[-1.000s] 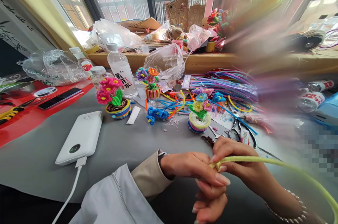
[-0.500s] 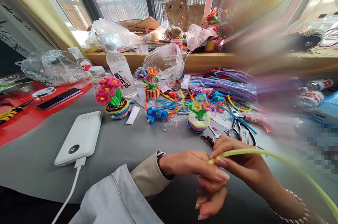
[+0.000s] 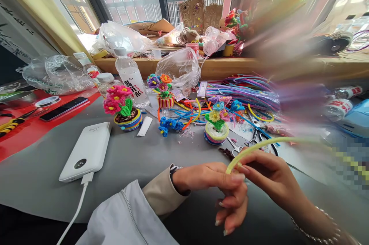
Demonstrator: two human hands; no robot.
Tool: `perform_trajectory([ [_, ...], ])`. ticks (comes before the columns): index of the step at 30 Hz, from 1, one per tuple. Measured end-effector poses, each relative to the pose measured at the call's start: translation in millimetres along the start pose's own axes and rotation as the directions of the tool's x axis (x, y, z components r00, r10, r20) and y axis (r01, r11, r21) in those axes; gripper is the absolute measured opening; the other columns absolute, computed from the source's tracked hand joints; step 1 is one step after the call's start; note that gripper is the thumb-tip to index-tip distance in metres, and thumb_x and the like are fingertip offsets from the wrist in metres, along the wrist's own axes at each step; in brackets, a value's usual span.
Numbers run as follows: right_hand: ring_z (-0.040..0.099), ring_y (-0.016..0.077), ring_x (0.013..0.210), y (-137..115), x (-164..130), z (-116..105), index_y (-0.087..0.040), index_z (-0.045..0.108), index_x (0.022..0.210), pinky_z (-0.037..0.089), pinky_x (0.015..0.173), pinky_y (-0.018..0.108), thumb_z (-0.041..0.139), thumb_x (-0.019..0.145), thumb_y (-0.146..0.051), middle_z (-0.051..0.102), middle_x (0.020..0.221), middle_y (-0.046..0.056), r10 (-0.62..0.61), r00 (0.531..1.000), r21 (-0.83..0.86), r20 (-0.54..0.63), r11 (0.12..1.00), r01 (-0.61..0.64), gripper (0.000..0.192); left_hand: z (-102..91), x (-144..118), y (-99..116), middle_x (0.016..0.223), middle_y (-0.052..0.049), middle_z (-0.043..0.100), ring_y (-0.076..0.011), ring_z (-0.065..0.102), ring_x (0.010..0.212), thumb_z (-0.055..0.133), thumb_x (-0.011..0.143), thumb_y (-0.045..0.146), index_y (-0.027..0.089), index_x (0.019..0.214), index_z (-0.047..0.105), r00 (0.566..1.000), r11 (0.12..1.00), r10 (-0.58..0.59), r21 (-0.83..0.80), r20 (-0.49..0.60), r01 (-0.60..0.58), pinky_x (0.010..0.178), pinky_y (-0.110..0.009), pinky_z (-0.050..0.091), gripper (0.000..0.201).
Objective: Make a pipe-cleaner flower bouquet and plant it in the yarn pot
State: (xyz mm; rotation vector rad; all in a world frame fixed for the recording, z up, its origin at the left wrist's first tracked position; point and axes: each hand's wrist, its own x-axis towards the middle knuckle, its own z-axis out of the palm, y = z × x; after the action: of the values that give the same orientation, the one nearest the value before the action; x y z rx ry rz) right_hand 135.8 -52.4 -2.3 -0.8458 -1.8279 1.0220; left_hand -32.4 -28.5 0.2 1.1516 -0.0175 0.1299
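A pale yellow pipe cleaner (image 3: 261, 145) arches up and away to the right, its far part blurred. My left hand (image 3: 211, 179) pinches its near end between thumb and forefinger, the other fingers curled loosely below. Meeting it from the right, my right hand (image 3: 268, 172) has its fingertips closed on the same end, partly hidden behind the left fingertips. Just beyond the hands is a small pot of pipe-cleaner flowers (image 3: 216, 131), with scissors (image 3: 235, 147) and a dark brown fuzzy piece (image 3: 226, 154) beside it.
Pink flowers in a striped pot (image 3: 128, 119), a smaller flower pot (image 3: 165, 100) and blue flowers (image 3: 170, 125) stand or lie mid-table. A white power bank (image 3: 86, 152) with a cable is at left. Behind are a water bottle (image 3: 132, 79) and bundled pipe cleaners (image 3: 245, 97).
The pipe cleaner's long part has swung upward and now bends up from the fingers. Its short end no longer sticks out to the left. Both hands stay close together.
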Motion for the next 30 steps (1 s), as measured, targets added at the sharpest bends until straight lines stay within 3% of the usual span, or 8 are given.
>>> perform_trajectory([
  [4,0.058,0.0100,0.059,-1.4,0.8,-1.3,-0.019,0.061,0.074,0.048,0.052,0.017,0.055,0.078,-0.021,0.062,0.066,0.001,0.050,0.998,0.003,-0.035,0.999,-0.050,0.008,-3.1,0.8,-8.0,0.057,-0.005,0.054,-0.0119,0.051,0.045,0.017,0.083,0.054,0.016,0.054,0.041,0.997,0.997,0.078,0.010,0.007,-0.078,0.040,-0.025,0.034,0.053],
  [10,0.056,0.0088,0.060,0.5,0.5,-0.6,-0.020,0.060,0.072,0.047,0.053,0.015,0.055,0.079,-0.022,0.059,0.065,-0.001,0.091,0.994,0.026,-0.056,0.996,-0.090,0.008,-3.0,2.9,-9.6,0.053,-0.003,0.053,-0.0101,0.048,0.039,0.020,0.086,0.043,0.015,0.055,0.042,0.996,0.996,0.073,0.056,-0.041,-0.071,0.041,-0.025,0.028,0.047],
  [16,0.059,0.0127,0.065,2.9,2.4,-0.5,-0.019,0.062,0.075,0.050,0.057,0.020,0.056,0.078,-0.028,0.062,0.071,0.003,0.082,0.994,0.091,0.074,0.992,-0.089,0.011,-1.7,1.8,-6.7,0.056,-0.003,0.054,-0.0109,0.050,0.040,0.023,0.086,0.043,0.015,0.058,0.043,0.995,0.988,0.060,0.145,-0.073,-0.049,0.041,-0.026,0.030,0.045],
  [20,0.058,0.0116,0.060,1.9,2.0,-0.4,-0.019,0.060,0.072,0.048,0.054,0.019,0.055,0.078,-0.019,0.062,0.066,0.001,-0.038,0.999,-0.034,-0.008,0.999,0.038,0.007,-0.9,2.4,-6.8,0.056,-0.003,0.054,-0.0107,0.049,0.041,0.023,0.085,0.046,0.014,0.059,0.045,0.995,0.991,0.053,0.126,-0.082,-0.043,0.041,-0.026,0.028,0.046],
  [24,0.057,0.0100,0.060,0.0,-1.0,1.7,-0.020,0.058,0.073,0.048,0.056,0.017,0.055,0.075,-0.008,0.061,0.065,0.000,-0.228,0.968,-0.219,-0.105,0.955,0.201,0.012,-1.7,3.4,-8.1,0.055,-0.003,0.053,-0.0109,0.050,0.040,0.021,0.085,0.042,0.014,0.059,0.046,0.996,0.997,0.040,0.073,-0.078,-0.035,0.041,-0.026,0.028,0.046],
  [27,0.058,0.0093,0.061,-0.5,-2.6,3.3,-0.020,0.059,0.075,0.048,0.056,0.016,0.057,0.072,-0.004,0.061,0.067,0.000,-0.317,0.943,-0.292,-0.103,0.916,0.276,0.016,-3.2,3.3,-9.2,0.056,-0.004,0.053,-0.0113,0.050,0.040,0.023,0.085,0.038,0.014,0.056,0.046,0.999,0.998,0.013,0.064,-0.030,-0.011,0.041,-0.026,0.028,0.044],
  [30,0.061,0.0115,0.066,0.0,-3.0,3.2,-0.020,0.061,0.077,0.050,0.059,0.017,0.057,0.072,-0.005,0.064,0.074,0.002,-0.318,0.945,-0.272,-0.069,0.918,0.289,0.016,-6.0,2.6,-10.5,0.055,-0.004,0.054,-0.0115,0.049,0.042,0.025,0.085,0.037,0.014,0.053,0.046,1.000,0.996,-0.001,0.087,0.009,0.000,0.043,-0.026,0.030,0.044],
])
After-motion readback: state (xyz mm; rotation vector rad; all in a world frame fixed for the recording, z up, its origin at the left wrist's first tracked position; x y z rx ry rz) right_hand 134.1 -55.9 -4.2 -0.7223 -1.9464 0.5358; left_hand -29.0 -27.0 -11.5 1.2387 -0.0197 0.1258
